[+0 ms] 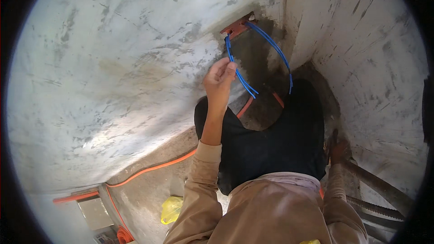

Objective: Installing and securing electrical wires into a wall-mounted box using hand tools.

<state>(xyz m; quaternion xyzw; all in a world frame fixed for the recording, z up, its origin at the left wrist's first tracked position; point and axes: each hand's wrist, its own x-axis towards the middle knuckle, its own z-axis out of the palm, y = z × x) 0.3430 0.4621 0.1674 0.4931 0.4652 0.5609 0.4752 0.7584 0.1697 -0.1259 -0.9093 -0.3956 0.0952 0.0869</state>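
Note:
Between thumb and fingers, my left hand (219, 81) pinches a pair of blue electrical wires (246, 86). These wires come out of one opening in a reddish-orange wall box (236, 27) set into the wall; their loose ends hang past my fingers. From the box's other opening a second bunch of blue wires (275, 47) arcs down to the right, its ends in front of my dark trousers. My right hand (339, 151) is low at my right side, in shadow beside the right wall. Its fingers are too dark to make out.
Scuffed pale walls (117, 63) meet in a corner ahead. An orange conduit (153, 168) runs along the floor at the left, with a yellow plastic bag (172, 209) beside it and a coil of orange tubing (124, 235) farther off. Dark bars (379, 187) lie at the lower right.

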